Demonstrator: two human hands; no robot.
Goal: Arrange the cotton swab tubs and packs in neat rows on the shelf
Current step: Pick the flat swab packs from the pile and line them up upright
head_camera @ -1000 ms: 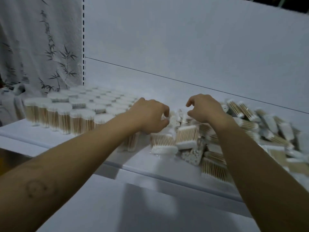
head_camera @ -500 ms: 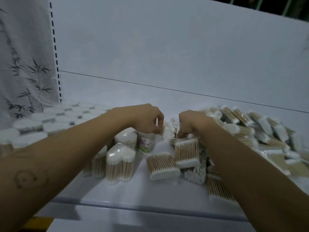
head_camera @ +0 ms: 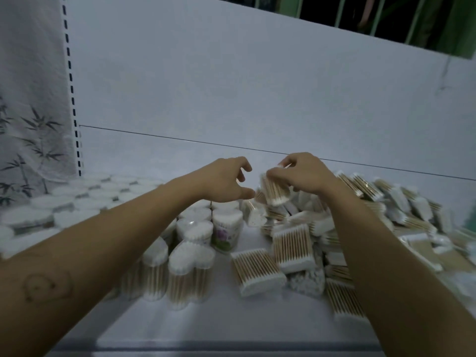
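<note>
My right hand pinches a clear pack of wooden cotton swabs by its top and holds it above the loose pile of packs. Just to its left, my left hand hovers with fingers loosely curled and holds nothing. Below it stand heart-shaped tubs of swabs and one tub with a flower label. Rows of round white-lidded tubs fill the shelf's left side. Flat packs lie on the white shelf in front.
A white back panel rises behind the shelf. A slotted upright and a cloth printed with bamboo stand at the left. The shelf's front edge runs along the bottom.
My right hand has lifted a pack of swabs out of the pile. My left hand has risen and spread its fingers beside it. The camera has moved closer.
</note>
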